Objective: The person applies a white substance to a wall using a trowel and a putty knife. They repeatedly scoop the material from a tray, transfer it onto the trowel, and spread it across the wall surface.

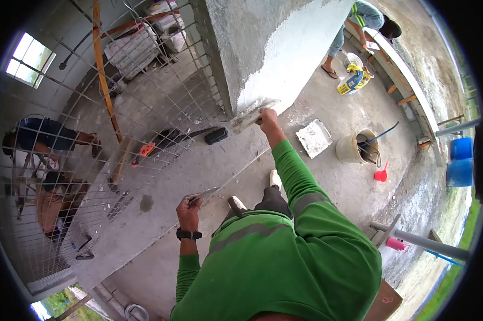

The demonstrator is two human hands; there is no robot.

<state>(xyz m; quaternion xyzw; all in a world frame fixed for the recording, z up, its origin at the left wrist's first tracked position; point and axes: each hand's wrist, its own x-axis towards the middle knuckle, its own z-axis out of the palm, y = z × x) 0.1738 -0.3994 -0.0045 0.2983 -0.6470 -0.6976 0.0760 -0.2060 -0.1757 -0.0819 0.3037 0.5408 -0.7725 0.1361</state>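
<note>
While our right hand (266,120) is gripping the plastering float (250,113) and pressing it against the foot of the grey column (263,48), our left hand (189,210) is closing around a small trowel (205,193) above the concrete floor (198,160). Well to the right, a bucket (348,152) is standing beside a white mortar board (313,138).

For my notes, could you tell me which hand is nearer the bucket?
Right. The right hand is up-left of the bucket, at the column; the left hand is much farther left, lower down.
</note>
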